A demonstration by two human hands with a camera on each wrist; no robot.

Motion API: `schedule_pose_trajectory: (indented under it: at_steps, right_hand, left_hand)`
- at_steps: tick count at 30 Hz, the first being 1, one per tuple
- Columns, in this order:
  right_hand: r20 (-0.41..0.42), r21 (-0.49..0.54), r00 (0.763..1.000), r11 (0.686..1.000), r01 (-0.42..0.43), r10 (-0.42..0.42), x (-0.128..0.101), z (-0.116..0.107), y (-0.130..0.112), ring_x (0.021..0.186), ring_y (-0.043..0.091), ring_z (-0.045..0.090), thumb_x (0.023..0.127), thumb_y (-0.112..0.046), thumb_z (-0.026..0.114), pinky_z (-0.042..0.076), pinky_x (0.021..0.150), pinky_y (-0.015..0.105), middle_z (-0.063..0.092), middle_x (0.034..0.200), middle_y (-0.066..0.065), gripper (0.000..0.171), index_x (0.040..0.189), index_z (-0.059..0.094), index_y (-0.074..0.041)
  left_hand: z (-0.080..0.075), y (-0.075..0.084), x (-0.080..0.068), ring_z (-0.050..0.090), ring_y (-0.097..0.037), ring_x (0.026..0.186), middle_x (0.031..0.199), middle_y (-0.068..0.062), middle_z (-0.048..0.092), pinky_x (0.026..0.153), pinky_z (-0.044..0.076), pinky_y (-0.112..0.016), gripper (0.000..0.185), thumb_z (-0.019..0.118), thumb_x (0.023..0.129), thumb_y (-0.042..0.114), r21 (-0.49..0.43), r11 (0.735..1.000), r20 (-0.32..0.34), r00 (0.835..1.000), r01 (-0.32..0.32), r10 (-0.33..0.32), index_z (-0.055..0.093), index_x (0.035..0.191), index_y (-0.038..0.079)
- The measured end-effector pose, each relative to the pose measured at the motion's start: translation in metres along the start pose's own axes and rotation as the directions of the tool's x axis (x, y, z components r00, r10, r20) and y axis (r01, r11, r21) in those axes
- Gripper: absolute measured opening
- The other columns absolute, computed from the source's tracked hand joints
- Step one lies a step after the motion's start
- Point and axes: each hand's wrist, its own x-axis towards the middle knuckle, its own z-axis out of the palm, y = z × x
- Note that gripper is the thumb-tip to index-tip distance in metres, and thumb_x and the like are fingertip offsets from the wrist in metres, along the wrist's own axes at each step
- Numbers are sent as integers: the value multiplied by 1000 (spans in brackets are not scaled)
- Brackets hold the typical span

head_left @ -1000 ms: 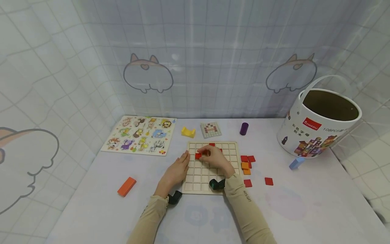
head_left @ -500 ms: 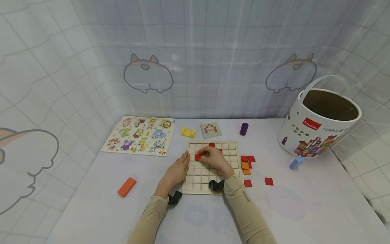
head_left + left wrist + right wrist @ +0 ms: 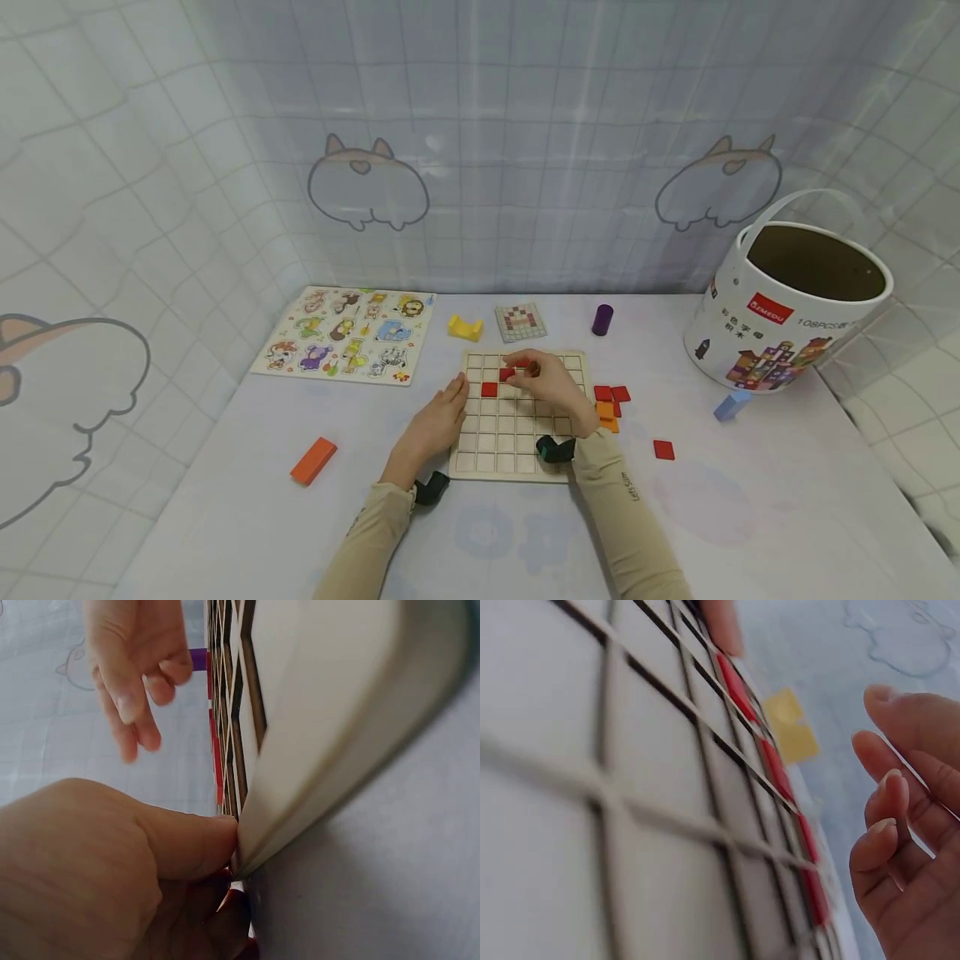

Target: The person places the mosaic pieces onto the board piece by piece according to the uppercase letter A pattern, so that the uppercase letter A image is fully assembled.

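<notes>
Closest in are two tan sleeves, then a wooden grid board (image 3: 486, 439) flat on the white cloth. The left hand (image 3: 437, 421) has its fingers pretty straight, resting along the board's left edge, thumb touching the rim. Off to its left there's an orange block (image 3: 313, 461), and a lone red square (image 3: 663, 450) out right. The right hand (image 3: 553, 385) hangs over the board's far half, fingers loose, nothing in them. By its fingertips, red tiles (image 3: 489, 389) sit in the cells on a diagonal, partly hidden by the hand. More red and orange squares (image 3: 605, 410) lie just right of the board. Further back: animal puzzle (image 3: 348, 333), yellow block (image 3: 466, 328), pattern card (image 3: 521, 322), purple cylinder (image 3: 602, 320), plus a big white bucket (image 3: 772, 333) right.
</notes>
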Motion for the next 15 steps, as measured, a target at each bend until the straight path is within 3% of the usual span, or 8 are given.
schedule_pose_trajectory:
  at_steps: [7,15]
  right_hand:
    - [-64,-22,998,1000,-15,14,-15,-36,3,76,17,50,91,-16,68,43,59,22,66,116,14,36,125,64,-8]
    - [-179,-51,983,998,-41,31,-40,-76,12,76,18,48,91,-15,68,43,61,19,67,112,16,38,126,62,-5]
  left_hand:
    - [0,1,-1,28,-34,146,158,-21,25,120,27,-50,53,44,101,13,9,1000,-7,1000,-2,2,30,148,-7]
    - [0,2,-2,29,-35,146,158,-21,27,120,27,-50,52,45,101,12,5,1000,-16,1000,-2,2,31,148,-8]
